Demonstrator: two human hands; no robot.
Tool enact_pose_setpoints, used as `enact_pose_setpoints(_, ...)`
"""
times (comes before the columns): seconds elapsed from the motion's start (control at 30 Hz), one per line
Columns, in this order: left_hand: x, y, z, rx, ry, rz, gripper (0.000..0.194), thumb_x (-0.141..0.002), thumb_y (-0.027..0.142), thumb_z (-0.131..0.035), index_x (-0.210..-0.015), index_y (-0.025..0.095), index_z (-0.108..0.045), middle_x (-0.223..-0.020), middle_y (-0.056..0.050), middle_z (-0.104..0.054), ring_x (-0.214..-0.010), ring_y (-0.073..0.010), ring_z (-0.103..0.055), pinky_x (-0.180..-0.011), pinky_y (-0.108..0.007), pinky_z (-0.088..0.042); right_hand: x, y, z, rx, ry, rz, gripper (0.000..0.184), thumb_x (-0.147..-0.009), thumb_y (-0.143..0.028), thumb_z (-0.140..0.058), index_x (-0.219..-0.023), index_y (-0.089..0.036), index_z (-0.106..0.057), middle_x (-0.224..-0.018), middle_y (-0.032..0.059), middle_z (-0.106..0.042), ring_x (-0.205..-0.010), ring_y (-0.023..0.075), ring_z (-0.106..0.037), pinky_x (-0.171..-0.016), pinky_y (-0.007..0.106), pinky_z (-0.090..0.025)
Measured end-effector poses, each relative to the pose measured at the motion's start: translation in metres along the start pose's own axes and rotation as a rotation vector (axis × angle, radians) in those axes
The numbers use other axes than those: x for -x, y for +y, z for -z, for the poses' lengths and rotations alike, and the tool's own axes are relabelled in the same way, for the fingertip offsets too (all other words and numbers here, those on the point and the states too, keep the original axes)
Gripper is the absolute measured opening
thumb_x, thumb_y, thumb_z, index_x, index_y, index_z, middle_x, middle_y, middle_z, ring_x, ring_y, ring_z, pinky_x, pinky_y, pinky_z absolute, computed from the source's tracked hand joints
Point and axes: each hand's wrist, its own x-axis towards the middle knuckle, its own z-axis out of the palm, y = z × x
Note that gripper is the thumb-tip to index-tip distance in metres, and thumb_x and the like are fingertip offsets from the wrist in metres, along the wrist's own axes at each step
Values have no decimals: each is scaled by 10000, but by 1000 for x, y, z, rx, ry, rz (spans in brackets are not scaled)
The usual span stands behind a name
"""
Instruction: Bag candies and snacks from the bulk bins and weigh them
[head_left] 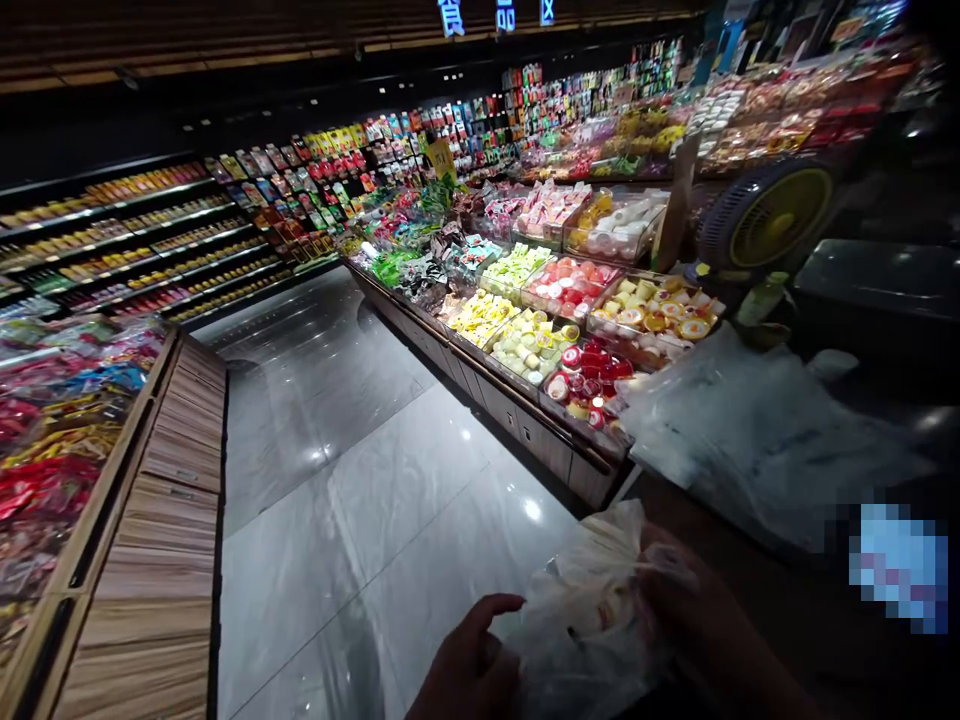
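one bag (592, 625) in right grip (679, 590)

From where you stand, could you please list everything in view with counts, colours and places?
plastic bag: 1, whitish, bottom centre
loose plastic: count unclear, whitish, right
fan: 1, dark and yellow, right
stand: 1, brown front, centre
jelly cups: many, red, stand's near corner
snack packets: many, mixed colours, left side
shelf goods: many, mostly yellow, back left
hanging packets: many, mixed colours, back
sign characters: 3, blue-white, top
floor: 1, grey, centre
left hand: 1, bare, left of bag
right hand: 1, bare, at bag's top
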Motion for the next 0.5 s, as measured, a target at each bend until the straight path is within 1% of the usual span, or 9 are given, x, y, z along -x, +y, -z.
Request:
enact_pose_setpoints(0.1,32,-17,-5,193,78,36,517,-765,459,-707,-1197,205,-578,-577,100,-334,-465,-78,-309,-461,-221,-252,43,23,6,-10,91,7,444,-781,-550,-723,-730,-241,-408,-493,-58,-516,-427,116,-447,-439,228,-338)
enact_pose_setpoints(0.17,55,-25,-3,242,96,30,477,-752,445,-738,-1147,211,-609,-587,101,-313,-474,-60,-245,-466,-214,-203,70,34,9,-9,123,-13,445,-792,-557,-710,-706,-233,-417,-503,-43,-534,-459,121,-467,-460,230,-341)
enact_pose_setpoints(0.23,77,-34,1,267,61,13,438,-757,459,-744,-1106,213,-646,-620,84,-333,-500,-57,-231,-479,-217,-188,97,41,10,-31,115,-33,441,-818,-544,-693,-681,-221,-427,-520,-30,-546,-484,112,-467,-479,225,-338)
enact_pose_setpoints(0.27,88,-41,3,273,21,-5,446,-756,470,-746,-1113,218,-658,-638,73,-360,-514,-59,-246,-486,-220,-200,109,43,12,-51,104,-40,438,-828,-534,-689,-677,-218,-426,-524,-31,-544,-480,104,-457,-476,221,-327)
enact_pose_setpoints(0.33,103,-55,2,264,-77,-65,568,-698,470,-800,-1203,256,-652,-682,48,-442,-557,-79,-327,-526,-229,-278,134,45,15,-93,89,-54,433,-840,-513,-689,-681,-218,-415,-525,-39,-535,-453,89,-427,-457,213,-301)
enact_pose_setpoints(0.4,110,-66,-11,231,-154,-115,795,-566,438,-891,-1299,311,-611,-761,20,-542,-632,-118,-421,-608,-263,-380,159,47,21,-131,86,-51,447,-828,-520,-702,-683,-220,-404,-513,-47,-525,-421,78,-402,-437,209,-278)
enact_pose_setpoints(0.43,110,-70,-24,227,-175,-121,878,-503,433,-921,-1314,324,-605,-819,1,-587,-679,-144,-463,-656,-290,-418,170,48,25,-141,74,-44,460,-821,-542,-699,-681,-220,-402,-503,-45,-524,-405,75,-390,-428,208,-270)
enact_pose_setpoints(0.47,108,-72,-42,237,-189,-105,890,-470,463,-929,-1293,320,-624,-885,-25,-622,-718,-169,-495,-690,-316,-443,182,50,29,-149,54,-37,474,-814,-568,-695,-680,-220,-402,-497,-42,-527,-393,73,-384,-422,208,-268)
enact_pose_setpoints(0.5,104,-72,-64,275,-199,-80,846,-477,533,-909,-1246,284,-661,-931,-61,-642,-755,-198,-526,-712,-338,-460,193,53,34,-151,30,-31,486,-806,-595,-689,-682,-222,-403,-489,-39,-530,-381,72,-379,-419,209,-270)
